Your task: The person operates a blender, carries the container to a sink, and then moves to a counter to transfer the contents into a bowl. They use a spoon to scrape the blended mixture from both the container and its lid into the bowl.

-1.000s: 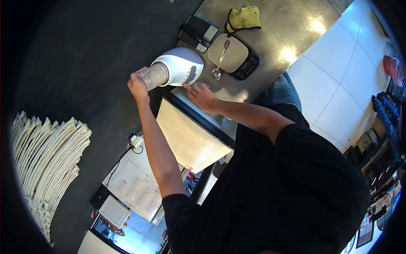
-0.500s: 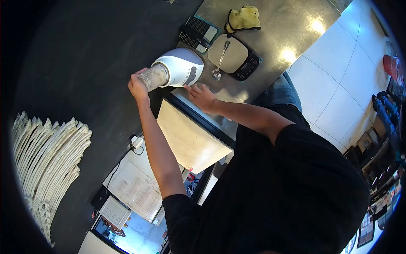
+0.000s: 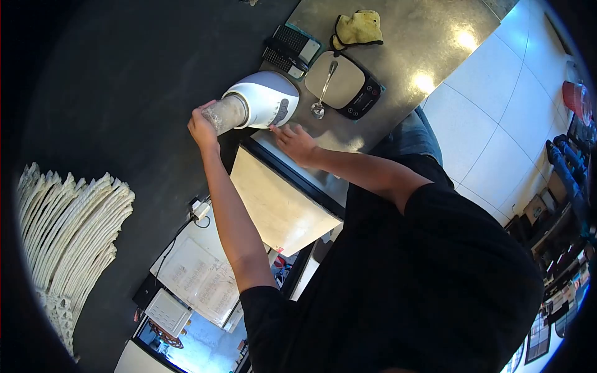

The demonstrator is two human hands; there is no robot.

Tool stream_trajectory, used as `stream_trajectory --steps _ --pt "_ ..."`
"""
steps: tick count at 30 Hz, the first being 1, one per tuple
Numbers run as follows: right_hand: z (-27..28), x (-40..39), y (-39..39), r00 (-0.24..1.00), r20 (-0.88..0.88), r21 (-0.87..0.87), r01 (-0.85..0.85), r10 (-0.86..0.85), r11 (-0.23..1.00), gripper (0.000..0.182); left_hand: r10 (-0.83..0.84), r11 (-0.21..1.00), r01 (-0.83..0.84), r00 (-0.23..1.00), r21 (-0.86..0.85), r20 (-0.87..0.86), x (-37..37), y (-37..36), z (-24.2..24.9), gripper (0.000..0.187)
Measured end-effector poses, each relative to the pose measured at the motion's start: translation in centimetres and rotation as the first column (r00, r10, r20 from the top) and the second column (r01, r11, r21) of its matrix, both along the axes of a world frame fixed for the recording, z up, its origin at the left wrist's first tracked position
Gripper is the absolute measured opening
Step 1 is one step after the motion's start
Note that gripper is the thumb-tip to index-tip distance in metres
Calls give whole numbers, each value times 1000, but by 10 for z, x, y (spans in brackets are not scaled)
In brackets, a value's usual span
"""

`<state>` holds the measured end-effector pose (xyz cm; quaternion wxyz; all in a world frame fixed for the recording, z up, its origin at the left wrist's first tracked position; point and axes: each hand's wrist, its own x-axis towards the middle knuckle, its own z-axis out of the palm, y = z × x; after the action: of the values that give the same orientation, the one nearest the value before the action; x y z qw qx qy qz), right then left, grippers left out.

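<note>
A white blender base stands on the counter, a grey control panel on its side. Rising from it is a clear blender jar, cloudy with pale contents that I cannot make out. My left hand is closed round the jar's far end. Beside the control panel is my right hand, its fingers stretched out and holding nothing. One fingertip reaches the lower edge of the base, seemingly touching it.
Near the blender, a kitchen scale carries a metal spoon. Beyond are a black-and-white device and a yellow cloth. A beige-topped box sits below my hands. A pale ribbed stack is at the left.
</note>
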<state>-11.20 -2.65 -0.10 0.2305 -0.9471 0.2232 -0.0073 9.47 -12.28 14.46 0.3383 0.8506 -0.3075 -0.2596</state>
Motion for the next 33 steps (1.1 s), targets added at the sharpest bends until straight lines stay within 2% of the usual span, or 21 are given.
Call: stream_trajectory --steps 4,19,27,33 --pt "0 0 0 1000 6 48 9 -10 999 66 66 998 -68 993 -18 -93 -13 -4 8 47" --pt "-6 5 3 999 32 24 38 -39 999 61 53 999 -54 996 -8 -69 -17 -4 12 45" --pt "-3 2 -1 999 36 -9 28 -27 1000 47 59 997 -62 996 -36 -65 -14 -3 8 46" --pt "-6 4 2 999 29 -70 43 -41 997 45 67 997 -70 996 -35 -65 -14 -4 8 46"
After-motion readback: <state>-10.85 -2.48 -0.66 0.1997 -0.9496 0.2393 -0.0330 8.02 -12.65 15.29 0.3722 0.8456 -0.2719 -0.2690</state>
